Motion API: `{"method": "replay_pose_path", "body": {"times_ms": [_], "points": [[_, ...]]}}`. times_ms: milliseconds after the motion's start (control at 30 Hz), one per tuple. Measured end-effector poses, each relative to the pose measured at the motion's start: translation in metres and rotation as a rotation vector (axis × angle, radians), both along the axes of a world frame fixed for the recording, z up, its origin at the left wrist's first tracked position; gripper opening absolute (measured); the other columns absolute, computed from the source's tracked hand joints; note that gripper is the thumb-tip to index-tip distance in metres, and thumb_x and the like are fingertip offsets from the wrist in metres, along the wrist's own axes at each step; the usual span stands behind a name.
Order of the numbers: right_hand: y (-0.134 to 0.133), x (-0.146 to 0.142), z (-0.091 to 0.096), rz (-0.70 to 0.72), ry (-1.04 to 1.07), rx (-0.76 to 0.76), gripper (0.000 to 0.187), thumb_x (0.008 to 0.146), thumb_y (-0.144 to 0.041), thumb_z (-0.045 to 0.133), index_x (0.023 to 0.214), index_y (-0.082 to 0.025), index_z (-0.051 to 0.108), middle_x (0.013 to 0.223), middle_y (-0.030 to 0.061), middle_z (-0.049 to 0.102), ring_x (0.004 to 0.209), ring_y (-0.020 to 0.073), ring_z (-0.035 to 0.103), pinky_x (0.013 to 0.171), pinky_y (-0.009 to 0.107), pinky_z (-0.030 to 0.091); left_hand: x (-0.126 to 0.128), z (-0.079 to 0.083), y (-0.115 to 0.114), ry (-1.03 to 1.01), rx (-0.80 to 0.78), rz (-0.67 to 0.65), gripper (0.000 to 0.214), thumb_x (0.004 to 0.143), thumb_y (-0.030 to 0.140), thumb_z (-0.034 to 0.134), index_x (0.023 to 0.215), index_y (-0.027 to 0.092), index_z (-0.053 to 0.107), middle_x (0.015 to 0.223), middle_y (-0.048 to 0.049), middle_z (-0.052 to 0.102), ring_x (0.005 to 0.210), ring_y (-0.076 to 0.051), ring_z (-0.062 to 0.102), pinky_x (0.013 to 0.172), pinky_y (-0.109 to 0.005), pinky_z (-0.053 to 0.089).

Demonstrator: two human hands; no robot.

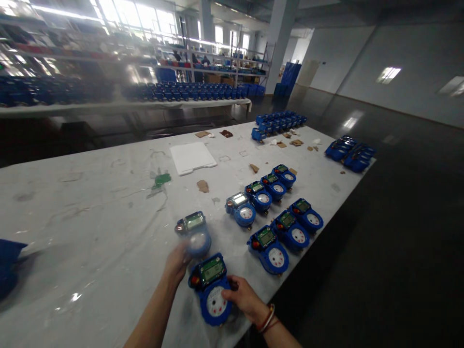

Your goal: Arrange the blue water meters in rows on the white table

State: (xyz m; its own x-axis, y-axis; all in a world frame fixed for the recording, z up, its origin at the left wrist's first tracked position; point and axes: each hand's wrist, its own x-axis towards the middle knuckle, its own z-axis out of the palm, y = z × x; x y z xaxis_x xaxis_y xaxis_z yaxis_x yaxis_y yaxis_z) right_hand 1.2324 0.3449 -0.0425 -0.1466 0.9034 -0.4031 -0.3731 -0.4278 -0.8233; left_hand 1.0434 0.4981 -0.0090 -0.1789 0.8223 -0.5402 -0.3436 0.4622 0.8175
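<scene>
My left hand (177, 263) grips the near edge of a blue water meter (195, 233) with a green display, which looks blurred. My right hand (243, 296) holds the right side of a second blue meter (212, 289) lying flat near the table's front edge, its white dial and display facing up. To the right, several more blue meters (277, 227) lie in two diagonal rows on the white table cover (90, 227).
A white flat panel (193, 157) lies mid-table, with a green scrap (160, 180) and cardboard bits around it. More blue meters cluster at the far end (278, 122) and the right corner (351, 152). A blue object (9, 266) sits at the left edge. Shelving and another loaded table stand behind.
</scene>
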Motion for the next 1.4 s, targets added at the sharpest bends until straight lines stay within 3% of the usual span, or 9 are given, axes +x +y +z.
{"method": "replay_pose_path", "body": {"times_ms": [400, 833, 1233, 1400], "points": [[-0.001, 0.000, -0.003, -0.019, -0.007, -0.007, 0.092, 0.042, -0.058, 0.088, 0.113, -0.006, 0.059, 0.114, 0.0180, 0.066, 0.111, 0.0345, 0.059, 0.098, 0.047, 0.045, -0.013, 0.009, 0.003, 0.045, -0.047, -0.010, 0.016, 0.082, 0.032, 0.066, 0.094, 0.020, 0.066, 0.100, 0.0027, 0.064, 0.085, -0.011, 0.055, 0.069, -0.029, 0.043], [-0.001, -0.001, -0.005, -0.024, 0.020, 0.008, 0.085, 0.048, -0.051, 0.088, 0.114, -0.006, 0.058, 0.115, 0.0177, 0.066, 0.110, 0.0334, 0.060, 0.098, 0.045, 0.046, -0.022, -0.009, 0.001, 0.000, 0.023, -0.073, 0.026, 0.079, 0.037, 0.069, 0.099, 0.022, 0.068, 0.107, -0.0002, 0.065, 0.093, -0.014, 0.057, 0.066, -0.025, 0.049], [0.000, 0.000, -0.005, 0.006, 0.011, 0.012, 0.087, 0.051, -0.051, 0.088, 0.117, -0.005, 0.056, 0.119, 0.0186, 0.064, 0.114, 0.0330, 0.059, 0.102, 0.045, 0.044, -0.022, -0.010, -0.002, -0.038, 0.048, -0.069, 0.024, 0.083, 0.035, 0.066, 0.103, 0.022, 0.066, 0.127, 0.0009, 0.061, 0.102, -0.013, 0.055, 0.072, -0.024, 0.050], [0.000, 0.005, 0.000, 0.055, -0.007, 0.044, 0.099, 0.052, -0.062, 0.084, 0.124, -0.003, 0.050, 0.129, 0.0220, 0.057, 0.121, 0.0314, 0.054, 0.106, 0.042, 0.042, -0.023, -0.006, -0.004, -0.048, 0.054, -0.077, 0.033, 0.084, 0.035, 0.065, 0.115, 0.024, 0.064, 0.132, -0.0003, 0.058, 0.109, -0.014, 0.054, 0.075, -0.024, 0.048]]}}
